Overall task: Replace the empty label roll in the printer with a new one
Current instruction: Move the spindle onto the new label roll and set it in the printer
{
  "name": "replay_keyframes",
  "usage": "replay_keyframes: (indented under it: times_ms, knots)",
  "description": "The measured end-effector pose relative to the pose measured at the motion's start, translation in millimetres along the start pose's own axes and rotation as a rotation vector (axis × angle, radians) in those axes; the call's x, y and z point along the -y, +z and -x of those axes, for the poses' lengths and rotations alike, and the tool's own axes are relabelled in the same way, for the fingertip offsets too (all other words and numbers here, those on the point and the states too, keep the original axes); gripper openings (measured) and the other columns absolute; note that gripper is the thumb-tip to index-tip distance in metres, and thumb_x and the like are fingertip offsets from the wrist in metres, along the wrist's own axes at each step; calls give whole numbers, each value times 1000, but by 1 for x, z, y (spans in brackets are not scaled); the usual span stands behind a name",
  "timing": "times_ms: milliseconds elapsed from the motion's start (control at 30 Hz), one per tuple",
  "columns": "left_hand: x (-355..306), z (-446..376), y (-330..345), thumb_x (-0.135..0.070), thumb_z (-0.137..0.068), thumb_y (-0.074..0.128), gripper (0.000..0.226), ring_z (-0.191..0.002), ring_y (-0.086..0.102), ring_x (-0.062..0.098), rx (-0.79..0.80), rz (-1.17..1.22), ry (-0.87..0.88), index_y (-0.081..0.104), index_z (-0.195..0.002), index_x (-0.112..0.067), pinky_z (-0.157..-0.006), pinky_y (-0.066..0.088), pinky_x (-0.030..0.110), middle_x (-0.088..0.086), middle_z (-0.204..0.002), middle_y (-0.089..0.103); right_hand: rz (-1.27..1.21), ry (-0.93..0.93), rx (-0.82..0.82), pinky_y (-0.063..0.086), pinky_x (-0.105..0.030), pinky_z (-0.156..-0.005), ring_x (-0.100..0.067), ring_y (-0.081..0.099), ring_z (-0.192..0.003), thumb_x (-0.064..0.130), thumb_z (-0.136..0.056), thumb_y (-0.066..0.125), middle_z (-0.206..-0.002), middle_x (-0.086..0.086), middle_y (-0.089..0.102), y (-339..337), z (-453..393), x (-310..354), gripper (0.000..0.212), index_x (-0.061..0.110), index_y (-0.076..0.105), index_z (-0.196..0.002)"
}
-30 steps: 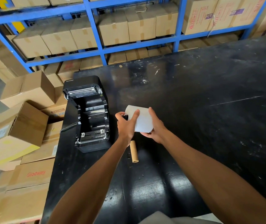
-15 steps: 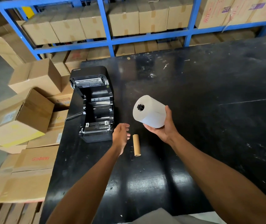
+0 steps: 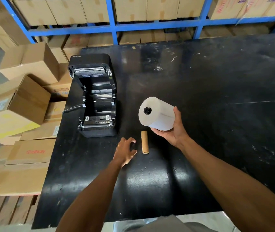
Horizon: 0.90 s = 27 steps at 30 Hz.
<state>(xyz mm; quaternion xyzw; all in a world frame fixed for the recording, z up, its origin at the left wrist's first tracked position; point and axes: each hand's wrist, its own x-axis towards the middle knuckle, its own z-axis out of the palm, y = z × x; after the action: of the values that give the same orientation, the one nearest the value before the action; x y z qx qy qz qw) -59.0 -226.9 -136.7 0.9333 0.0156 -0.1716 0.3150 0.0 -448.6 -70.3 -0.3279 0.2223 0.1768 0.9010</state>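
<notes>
Black table (image 3: 217, 131): right hand (image 3: 173, 133) cradles label roll (image 3: 160, 114); left hand (image 3: 125, 151) palm-down.

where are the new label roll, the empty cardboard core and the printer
new label roll (image 3: 162, 117), head view, white outer wrap
empty cardboard core (image 3: 144, 142), head view, mid tube
printer (image 3: 98, 106), head view, open paper bay

Palm of the left hand (image 3: 125, 152) faces down, unseen.

We record a scuffed black bench (image 3: 217, 131) with pale scratches. Behind it we see a blue steel shelving rack (image 3: 111, 17) filled with taped brown cardboard cartons (image 3: 130, 9). Further loose brown cartons (image 3: 24, 104) lie piled left of the bench.
</notes>
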Motion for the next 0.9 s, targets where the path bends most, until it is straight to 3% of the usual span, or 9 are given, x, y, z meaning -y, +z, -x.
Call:
replay_keyframes:
  times_ms: [200,467,733,900]
  knots:
    - [-5,0,2,-35,-86,74,44,-113,53,29,-59,-78,-35,56,-123,-18,-101,46,45,9,-123,50,26,21,-3,54,-62,-83,-39,57,-119,58,-67,79,-128,-17,60,-3,0,-6,63,22,68,-117]
    - [-14,-7,-3,-18,-84,71,40,-105,62,38,-93,-234,-68,59,-121,-8,-82,53,42,17,-118,61,28,23,-37,55,-60,-82,-37,57,-119,58,-71,75,-131,-15,60,-6,1,-9,62,22,65,-122]
    - [-19,-7,1,-8,-93,59,34,-115,57,32,-63,-605,21,50,-126,-6,-89,54,41,16,-123,58,-49,44,-62,52,-63,-88,-39,57,-120,53,-68,80,-134,-16,59,-6,0,-11,69,21,62,-127]
    - [-20,-12,-10,3,-92,49,29,-110,61,41,-88,-401,-112,56,-119,-4,-85,52,47,22,-118,61,-35,55,-159,53,-62,-85,-38,58,-117,55,-62,82,-130,-15,60,-4,1,-14,72,22,62,-123]
